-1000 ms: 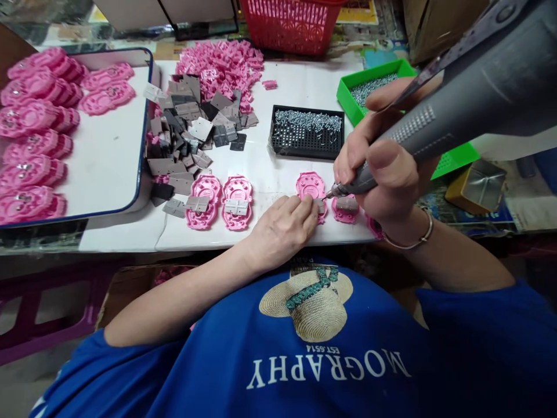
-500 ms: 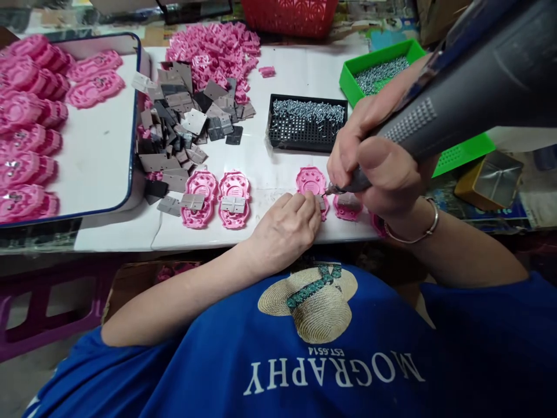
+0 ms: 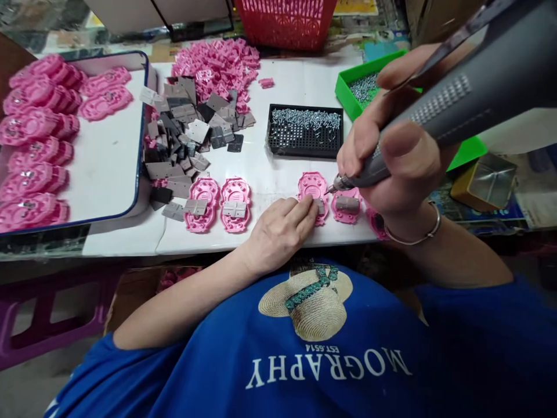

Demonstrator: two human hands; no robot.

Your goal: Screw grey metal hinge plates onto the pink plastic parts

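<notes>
My right hand (image 3: 391,145) is wrapped round a grey electric screwdriver (image 3: 452,104), whose tip points down at the right edge of a pink plastic casing (image 3: 313,181). With fingers together, my left hand (image 3: 282,232) holds that casing on the table, its fingertips on the small grey metal plate (image 3: 321,205) lying across it. Just to the right sits another pink casing (image 3: 347,216) with a grey plate (image 3: 347,204) on it; a further one (image 3: 376,223) is partly hidden under my right wrist. Two more pink casings with plates, a left one (image 3: 202,222) and a right one (image 3: 235,224), lie left of my hands.
Behind my hands stands a black perforated tray (image 3: 300,142) of screws. A green tray (image 3: 348,87) also holds screws. Loose metal plates (image 3: 178,107) and small pink parts (image 3: 217,64) are heaped farther left, beside a blue-rimmed white tray (image 3: 111,151) of pink casings. A red basket (image 3: 285,26) stands behind.
The screwdriver tip has shifted slightly up and right, off the plate's side. My left fingers have straightened somewhat over the plate. The whole view has tilted a little.
</notes>
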